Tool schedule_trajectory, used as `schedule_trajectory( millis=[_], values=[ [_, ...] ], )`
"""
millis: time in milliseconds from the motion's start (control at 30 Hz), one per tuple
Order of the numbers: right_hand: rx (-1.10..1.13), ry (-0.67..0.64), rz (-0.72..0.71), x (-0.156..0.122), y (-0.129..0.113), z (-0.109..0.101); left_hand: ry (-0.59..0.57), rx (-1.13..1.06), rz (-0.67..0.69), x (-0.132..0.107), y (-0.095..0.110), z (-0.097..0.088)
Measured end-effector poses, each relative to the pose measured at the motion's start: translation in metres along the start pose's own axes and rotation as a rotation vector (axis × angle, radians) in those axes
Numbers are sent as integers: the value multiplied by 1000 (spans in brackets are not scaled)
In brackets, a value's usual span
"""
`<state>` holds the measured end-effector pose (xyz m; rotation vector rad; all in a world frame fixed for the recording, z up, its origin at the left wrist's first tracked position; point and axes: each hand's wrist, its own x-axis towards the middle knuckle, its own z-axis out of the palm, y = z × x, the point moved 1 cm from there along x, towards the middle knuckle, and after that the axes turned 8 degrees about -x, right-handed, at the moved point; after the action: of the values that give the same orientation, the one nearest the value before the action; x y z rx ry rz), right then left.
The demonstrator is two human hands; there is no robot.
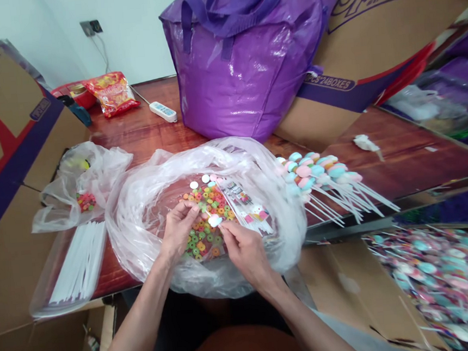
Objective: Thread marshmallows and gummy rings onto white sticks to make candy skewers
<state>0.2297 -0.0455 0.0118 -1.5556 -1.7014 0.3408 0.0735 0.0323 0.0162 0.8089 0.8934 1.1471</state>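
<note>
My left hand point(181, 223) is pinched closed at what looks like the end of a thin white stick, mostly hidden by the fingers. Between the two hands are pale white and blue candies point(214, 220), and my right hand point(245, 246) grips them at their right edge with closed fingertips. Both hands are over a rolled-down clear plastic bag point(129, 217). Inside it lie small ring candies point(201, 246) in red, orange, yellow and green, a few round pale candies point(205, 178), and a pack of printed wrappers point(239, 197).
White sticks point(79, 260) lie in a plastic sleeve at left, beside a small bag of candies point(86, 201). Finished candy sticks point(319, 171) are piled at right. Below them, a carton point(342, 286) holds many more. A purple bag point(246, 81) and large cartons point(393, 25) stand behind.
</note>
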Motion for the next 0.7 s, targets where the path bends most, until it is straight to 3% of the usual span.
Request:
schedule_trajectory(
  millis=[333,533,700],
  values=[
    [5,6,-67,1,2,-2,23,-33,-146,-4,6,-5],
    [13,-36,-142,2,1,-1,-7,9,-331,-7,7,-4],
    [120,18,-31,0,-6,7,-37,-16,-348,-17,4,7]
  ],
)
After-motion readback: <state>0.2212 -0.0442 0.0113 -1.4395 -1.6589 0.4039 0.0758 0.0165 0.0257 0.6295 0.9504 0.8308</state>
